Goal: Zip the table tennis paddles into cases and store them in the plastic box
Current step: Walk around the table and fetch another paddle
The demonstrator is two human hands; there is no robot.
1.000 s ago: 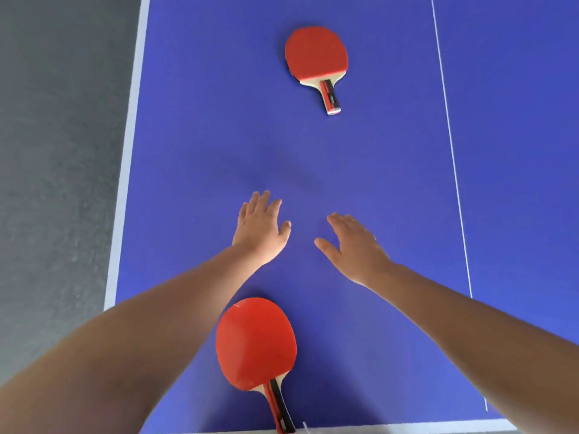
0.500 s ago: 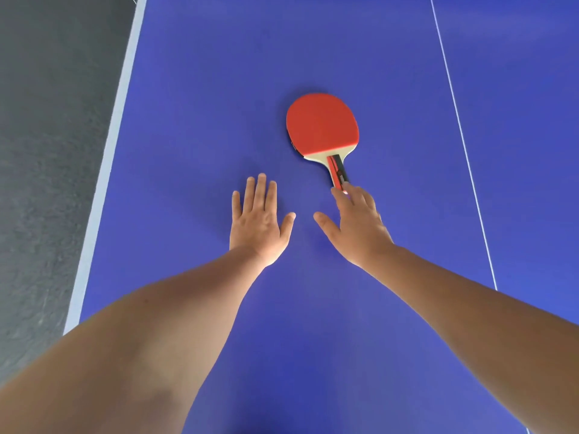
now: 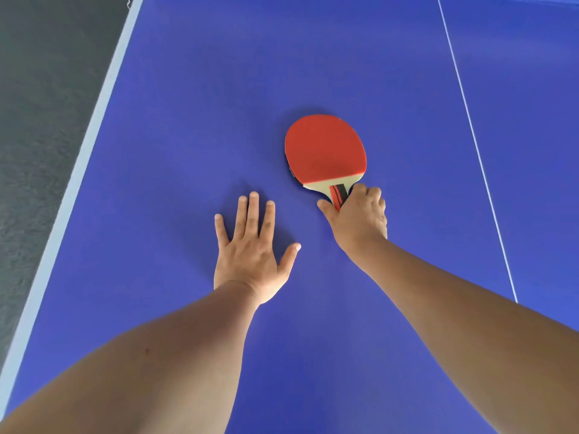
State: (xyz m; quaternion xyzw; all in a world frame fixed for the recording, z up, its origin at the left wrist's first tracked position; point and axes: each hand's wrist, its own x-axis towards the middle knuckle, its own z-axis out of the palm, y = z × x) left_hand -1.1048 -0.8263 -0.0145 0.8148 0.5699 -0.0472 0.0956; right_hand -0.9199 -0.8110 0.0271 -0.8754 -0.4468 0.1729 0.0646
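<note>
- The paddle (image 3: 326, 150) lies flat on the blue table (image 3: 188, 120), red rubber face up, its handle pointing back toward the person.
- The right hand (image 3: 357, 216) is closed around that handle: the thumb presses against its left side and the curled fingers (image 3: 369, 194) wrap over the right side, so only the upper part of the red-and-black grip shows above the knuckles.
- The paddle's blade is still in contact with the table surface, as far as the view shows.
- The left hand (image 3: 250, 252) rests palm down on the table just to the left of the right hand, fingers spread and straight, thumb angled out to the right; it holds nothing and is clear of the paddle.
- Both bare forearms reach in from the bottom edge of the view.
- A thin white line (image 3: 470, 133) runs along the table to the right of the paddle.
- The table's pale border (image 3: 94, 120) runs down the left, with dark grey floor (image 3: 37, 120) beyond it.
</note>
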